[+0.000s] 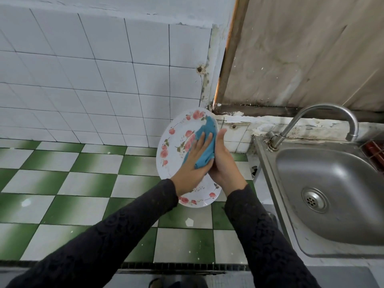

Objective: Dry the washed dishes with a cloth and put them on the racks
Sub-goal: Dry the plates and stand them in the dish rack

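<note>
A large white oval plate (176,140) with pink flowers is held tilted in the air, left of the sink. My right hand (223,161) grips its right rim, thumb pointing up along the edge. My left hand (192,163) presses a blue cloth (204,142) flat against the plate's face, fingers straight on the cloth. The cloth covers the plate's upper right part. No rack is in view.
A steel sink (332,196) with a curved tap (324,119) stands at the right. Something red (376,152) lies behind the basin at the right edge. Green and white checked floor tiles (83,183) and a white tiled wall (83,80) are to the left.
</note>
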A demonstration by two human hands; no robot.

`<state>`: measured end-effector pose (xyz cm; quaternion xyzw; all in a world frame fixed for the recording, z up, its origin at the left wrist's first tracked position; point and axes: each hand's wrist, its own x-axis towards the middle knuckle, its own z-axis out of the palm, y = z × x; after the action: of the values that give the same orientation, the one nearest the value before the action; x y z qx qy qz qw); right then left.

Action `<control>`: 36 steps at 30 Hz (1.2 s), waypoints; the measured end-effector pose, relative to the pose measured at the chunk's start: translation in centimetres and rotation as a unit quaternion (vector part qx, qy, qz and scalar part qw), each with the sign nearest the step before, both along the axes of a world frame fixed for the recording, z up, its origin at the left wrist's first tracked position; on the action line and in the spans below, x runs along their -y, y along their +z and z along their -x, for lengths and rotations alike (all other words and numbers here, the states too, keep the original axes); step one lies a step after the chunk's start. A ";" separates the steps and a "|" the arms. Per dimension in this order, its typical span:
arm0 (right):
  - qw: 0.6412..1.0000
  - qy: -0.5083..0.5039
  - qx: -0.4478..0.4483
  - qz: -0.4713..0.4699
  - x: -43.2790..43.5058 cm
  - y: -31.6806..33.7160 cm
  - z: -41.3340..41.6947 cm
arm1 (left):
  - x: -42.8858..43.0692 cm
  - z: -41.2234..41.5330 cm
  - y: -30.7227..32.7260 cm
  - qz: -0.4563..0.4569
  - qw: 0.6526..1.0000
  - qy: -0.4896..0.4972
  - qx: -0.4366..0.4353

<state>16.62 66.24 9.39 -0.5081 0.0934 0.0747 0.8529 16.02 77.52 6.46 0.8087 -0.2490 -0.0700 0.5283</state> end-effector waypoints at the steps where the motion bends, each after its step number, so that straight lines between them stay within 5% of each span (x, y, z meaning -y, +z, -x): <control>1: 1.000 0.002 -0.004 0.001 0.2 0.0 0.0 | -0.2 -0.2 -0.2 -0.011 1.000 -0.009 0.004; 13: 0.999 0.021 0.005 0.038 0.1 0.1 0.6 | 1.1 -0.5 1.4 0.046 0.997 0.058 0.017; 19: 0.997 -0.001 -0.015 0.074 0.6 0.3 1.6 | -1.9 -6.5 -0.8 -0.164 0.971 0.101 0.141; 25: 0.994 -0.051 -0.008 0.094 2.7 0.0 2.4 | -7.0 -5.4 -5.9 -0.231 0.959 0.159 0.038; 29: 0.995 -0.064 0.005 0.075 2.0 -0.5 2.0 | -4.2 -0.4 -7.2 -0.167 0.981 0.099 -0.031; 32: 0.997 -0.044 -0.007 0.066 0.7 -0.8 2.0 | 0.2 1.2 -4.2 -0.080 0.994 0.068 0.036; 36: 0.998 -0.032 -0.035 0.032 0.5 -1.0 2.7 | 0.3 -2.8 -2.2 -0.119 0.977 0.140 0.107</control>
<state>13.87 65.75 8.35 -0.5286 0.1420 0.0624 0.8346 18.86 77.27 4.27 0.8955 -0.1780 0.0621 0.4033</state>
